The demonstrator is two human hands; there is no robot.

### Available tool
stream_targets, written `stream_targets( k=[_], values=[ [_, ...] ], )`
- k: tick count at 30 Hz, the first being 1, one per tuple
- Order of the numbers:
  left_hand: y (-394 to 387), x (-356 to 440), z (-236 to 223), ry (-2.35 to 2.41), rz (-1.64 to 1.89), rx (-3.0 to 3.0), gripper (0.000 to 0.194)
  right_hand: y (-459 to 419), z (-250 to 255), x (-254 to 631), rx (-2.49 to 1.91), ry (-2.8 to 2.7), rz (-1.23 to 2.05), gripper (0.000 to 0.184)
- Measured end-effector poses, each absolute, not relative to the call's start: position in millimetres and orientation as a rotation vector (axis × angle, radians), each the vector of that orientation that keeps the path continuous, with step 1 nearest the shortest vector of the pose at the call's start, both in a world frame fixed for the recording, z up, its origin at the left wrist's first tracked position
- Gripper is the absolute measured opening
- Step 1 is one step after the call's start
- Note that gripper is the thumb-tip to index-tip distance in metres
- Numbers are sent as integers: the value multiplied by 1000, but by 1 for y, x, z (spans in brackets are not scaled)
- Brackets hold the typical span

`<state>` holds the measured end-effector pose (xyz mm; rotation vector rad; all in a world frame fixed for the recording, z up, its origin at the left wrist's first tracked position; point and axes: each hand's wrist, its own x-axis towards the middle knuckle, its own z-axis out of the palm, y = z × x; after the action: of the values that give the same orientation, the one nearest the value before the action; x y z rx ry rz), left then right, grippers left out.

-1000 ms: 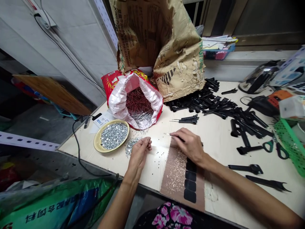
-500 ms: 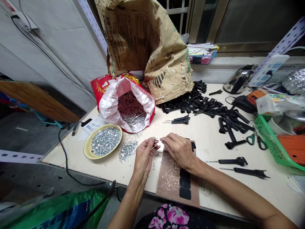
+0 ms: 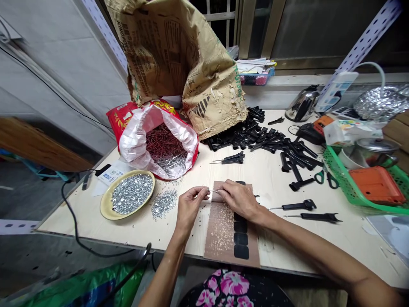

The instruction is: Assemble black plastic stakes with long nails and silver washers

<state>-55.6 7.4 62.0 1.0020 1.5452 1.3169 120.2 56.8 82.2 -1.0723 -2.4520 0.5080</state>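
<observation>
Above the brown board (image 3: 220, 256), my left hand (image 3: 191, 207) pinches one end of a thin metal rod (image 3: 213, 191) between thumb and fingertips. My right hand (image 3: 241, 200) has its fingers closed round the other end. A short dark tip pokes out behind the right hand, but what it belongs to is hidden. Any small part in the left fingertips is too small to make out. Black square pads (image 3: 241, 238) line the board's right side, and pale crumbs are scattered over it. Left of my left hand lies a pile of small metal washers (image 3: 164, 204).
A yellow bowl (image 3: 105, 209) holds many washers. Behind it, a red-and-white bag (image 3: 134, 140) contains red and silver rods. A large paper sack (image 3: 217, 102) stands at the back beside heaped black plastic parts (image 3: 271, 140). Scissors (image 3: 332, 182) and a green basket (image 3: 341, 183) are at right.
The view has shifted, so the table things appear further left. My hands have come together on the rod, which now spans between the fingertips of both.
</observation>
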Motion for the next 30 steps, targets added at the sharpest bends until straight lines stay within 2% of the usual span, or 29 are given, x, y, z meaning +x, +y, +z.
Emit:
stream_targets(
  k=[8,13,16,21,25,30],
  values=[
    [13,-44,71,1583,1171,1171,26,49,79,132,-1095,-2441,368,24],
    [15,-35,72,1555,1075,1240,26,53,79,146,-1119,-2359,728,24],
    [14,-23,69,1498,1033,1256,30,54,74,169,-1130,-2351,765,21],
    [10,-7,58,1583,1056,1294,48,70,58,209,-1235,-2372,569,22],
    [6,-4,43,1690,1074,1361,50,86,38,221,-1193,-2462,317,25],
    [4,0,32,1832,1100,1387,48,53,19,230,-670,-2684,241,24]
  ],
)
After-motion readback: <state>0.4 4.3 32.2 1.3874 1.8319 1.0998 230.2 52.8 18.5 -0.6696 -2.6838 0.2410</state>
